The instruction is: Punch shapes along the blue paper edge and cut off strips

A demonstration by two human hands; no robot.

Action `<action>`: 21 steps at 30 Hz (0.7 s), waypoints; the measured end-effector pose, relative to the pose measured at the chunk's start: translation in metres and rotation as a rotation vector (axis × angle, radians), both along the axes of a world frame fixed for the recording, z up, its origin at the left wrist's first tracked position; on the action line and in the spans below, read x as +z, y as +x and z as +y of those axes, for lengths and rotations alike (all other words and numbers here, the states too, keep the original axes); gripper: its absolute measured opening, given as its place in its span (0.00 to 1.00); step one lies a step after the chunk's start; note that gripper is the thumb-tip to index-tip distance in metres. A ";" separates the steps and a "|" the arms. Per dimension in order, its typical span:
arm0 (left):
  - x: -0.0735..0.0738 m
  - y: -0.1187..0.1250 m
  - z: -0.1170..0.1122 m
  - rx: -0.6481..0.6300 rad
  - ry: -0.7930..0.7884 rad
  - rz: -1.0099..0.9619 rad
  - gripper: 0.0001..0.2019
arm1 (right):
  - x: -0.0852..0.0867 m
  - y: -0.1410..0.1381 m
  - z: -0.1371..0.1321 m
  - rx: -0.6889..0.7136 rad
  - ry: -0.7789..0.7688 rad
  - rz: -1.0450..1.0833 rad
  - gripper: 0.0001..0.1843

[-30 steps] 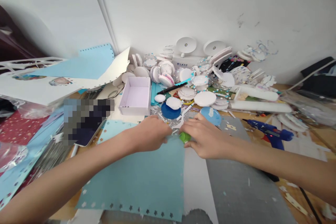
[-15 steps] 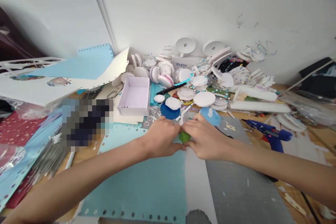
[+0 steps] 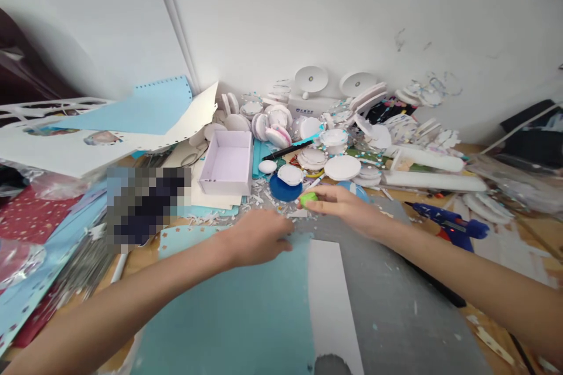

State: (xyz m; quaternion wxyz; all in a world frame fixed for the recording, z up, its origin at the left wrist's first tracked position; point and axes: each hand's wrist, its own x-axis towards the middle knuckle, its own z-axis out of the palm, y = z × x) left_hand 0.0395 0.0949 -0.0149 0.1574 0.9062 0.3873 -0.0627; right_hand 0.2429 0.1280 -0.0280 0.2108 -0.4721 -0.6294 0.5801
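My left hand [image 3: 257,236] rests on the far edge of a light blue paper sheet [image 3: 246,310], fingers curled down and pinching that edge. My right hand [image 3: 341,206] is lifted a little beyond the sheet and grips a small green object [image 3: 308,198] between thumb and fingers. The blue sheet lies on a grey cutting mat [image 3: 396,304] with a white strip [image 3: 329,299] beside it. Paper scraps lie scattered just past the sheet's edge.
A white open box [image 3: 229,161], a dark blue disc [image 3: 284,187], many white round pieces [image 3: 343,165] and a black pen [image 3: 288,149] crowd the back. A blue glue gun [image 3: 453,224] lies at right. Paper stacks [image 3: 88,135] and a pixelated patch [image 3: 147,202] sit at left.
My right hand has lifted the green object off the sheet's edge and moved it away toward the back. My left hand and the blue sheet have slid nearer to me.
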 end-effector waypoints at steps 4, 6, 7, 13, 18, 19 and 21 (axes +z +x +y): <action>0.017 -0.012 -0.015 -0.030 -0.048 -0.071 0.05 | -0.013 0.001 0.001 -0.048 -0.163 0.083 0.21; 0.024 -0.020 -0.023 -0.029 -0.096 -0.147 0.06 | -0.018 0.000 0.001 -0.049 -0.227 0.115 0.23; 0.028 -0.024 -0.026 -0.021 -0.122 -0.189 0.07 | -0.020 -0.001 0.001 -0.053 -0.263 0.136 0.24; 0.041 -0.047 -0.043 0.066 -0.252 -0.409 0.06 | -0.024 -0.005 0.000 -0.091 -0.394 0.285 0.21; 0.044 -0.059 -0.053 0.085 -0.377 -0.537 0.06 | -0.028 -0.008 -0.008 -0.122 -0.243 0.298 0.19; 0.043 -0.061 -0.055 0.090 -0.385 -0.537 0.07 | -0.028 -0.009 -0.010 -0.136 -0.221 0.306 0.19; 0.037 -0.063 -0.056 0.099 -0.377 -0.530 0.08 | -0.029 -0.009 -0.013 -0.161 -0.159 0.311 0.19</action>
